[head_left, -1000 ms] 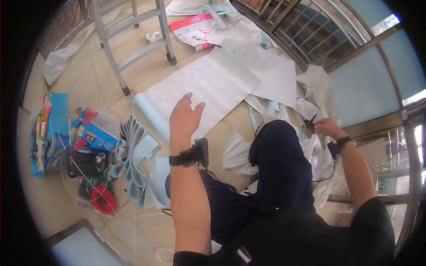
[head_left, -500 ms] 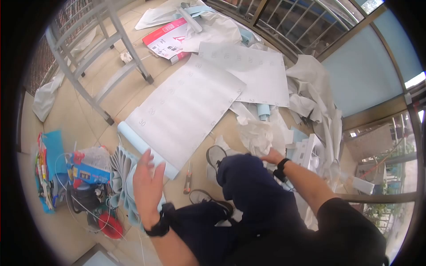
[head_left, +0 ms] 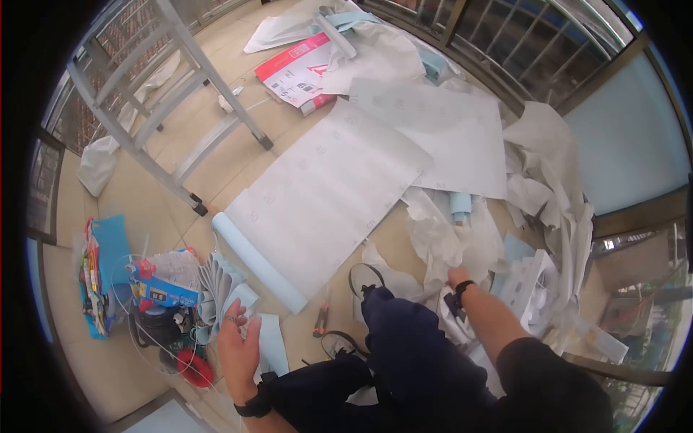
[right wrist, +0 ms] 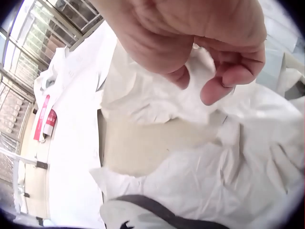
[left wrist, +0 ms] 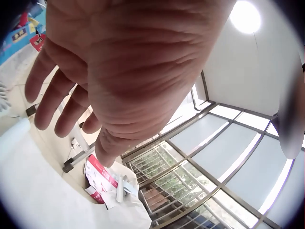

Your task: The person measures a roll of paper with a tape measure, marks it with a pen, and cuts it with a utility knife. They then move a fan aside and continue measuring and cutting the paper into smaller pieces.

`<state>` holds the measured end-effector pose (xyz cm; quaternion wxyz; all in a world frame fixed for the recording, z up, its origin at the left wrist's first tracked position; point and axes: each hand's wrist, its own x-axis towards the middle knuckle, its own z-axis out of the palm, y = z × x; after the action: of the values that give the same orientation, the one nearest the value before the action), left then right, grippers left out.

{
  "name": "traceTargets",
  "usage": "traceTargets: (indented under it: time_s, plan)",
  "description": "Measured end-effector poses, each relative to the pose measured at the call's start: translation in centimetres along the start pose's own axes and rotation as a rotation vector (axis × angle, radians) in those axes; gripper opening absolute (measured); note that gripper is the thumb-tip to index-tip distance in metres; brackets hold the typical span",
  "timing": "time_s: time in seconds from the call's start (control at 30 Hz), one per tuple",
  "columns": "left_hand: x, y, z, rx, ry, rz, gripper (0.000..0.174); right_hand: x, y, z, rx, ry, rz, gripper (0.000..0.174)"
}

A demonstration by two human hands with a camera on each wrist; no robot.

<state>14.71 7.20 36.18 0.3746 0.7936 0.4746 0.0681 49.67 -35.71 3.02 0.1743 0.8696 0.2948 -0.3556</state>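
Observation:
My left hand (head_left: 238,353) hangs with fingers spread and nothing in them, near folded light-blue sheets (head_left: 216,292); its palm fills the left wrist view. My right hand (head_left: 458,276) is at crumpled white paper (head_left: 437,234) beside my right knee. In the right wrist view its fingers (right wrist: 238,75) are loosely bent, the thumb apart from them, with the paper showing through the gap. Ahead lies a long white sheet (head_left: 325,169) printed with numbers; its near-left end is a light-blue roll (head_left: 256,263). A second printed sheet (head_left: 440,133) overlaps its far right.
An aluminium ladder (head_left: 195,115) stands at the far left. A red-and-white box (head_left: 299,72) lies at the back. A tool with an orange and black handle (head_left: 321,319) lies near my feet. Bags and a red coil (head_left: 195,368) sit at left; a white plastic piece (head_left: 523,285) at right.
The right hand has come in from the far right to the crumpled paper beside the knee. The left hand has moved from over the printed sheet back toward the folded blue sheets.

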Motion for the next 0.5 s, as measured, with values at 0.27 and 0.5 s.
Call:
traceTargets:
  time_s: [0.27,0.5]
  plan:
    - [-1.2,1.8,-0.4,-0.086,0.012,0.12,0.053,5.1,13.6,17.5,0.875,0.341,-0.104,0.009]
    - [-1.6,0.3,0.6,-0.129,-0.01,0.164,0.053,-6.7,10.0,7.9,0.895,0.229,0.13,0.025]
